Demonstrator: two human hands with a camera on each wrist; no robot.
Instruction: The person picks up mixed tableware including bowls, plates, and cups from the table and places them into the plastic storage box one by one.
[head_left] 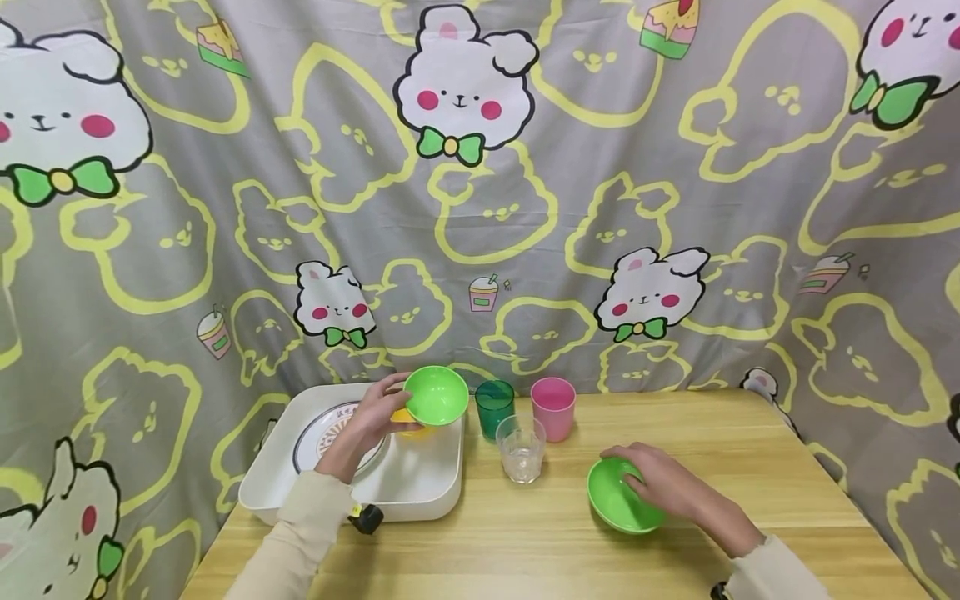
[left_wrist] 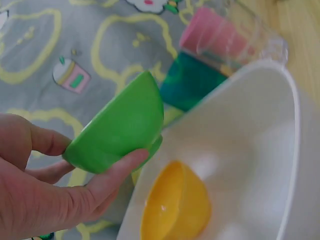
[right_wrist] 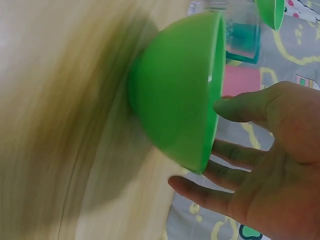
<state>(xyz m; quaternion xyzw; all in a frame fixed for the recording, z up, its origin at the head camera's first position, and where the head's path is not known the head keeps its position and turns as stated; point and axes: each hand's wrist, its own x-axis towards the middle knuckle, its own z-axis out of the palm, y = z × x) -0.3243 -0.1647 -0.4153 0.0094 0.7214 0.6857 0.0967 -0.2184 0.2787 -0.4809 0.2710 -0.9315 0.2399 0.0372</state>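
My left hand [head_left: 375,414] grips a small green bowl [head_left: 437,396] by its side, holding it tilted above the right part of a white basin [head_left: 423,492]. In the left wrist view a yellow bowl [left_wrist: 192,207] lies beneath it inside the basin. At the right of the table my right hand [head_left: 663,482] pinches the rim of another green bowl [head_left: 618,504], thumb on the near side and fingers behind. That bowl looks larger and leans a little; whether its base touches the table I cannot tell.
A round patterned plate [head_left: 311,437] lies in the basin's left part. Between the hands stand a dark green cup [head_left: 495,408], a pink cup [head_left: 553,408] and a clear cup [head_left: 522,454]. A printed curtain [head_left: 480,208] hangs behind the wooden table [head_left: 517,550].
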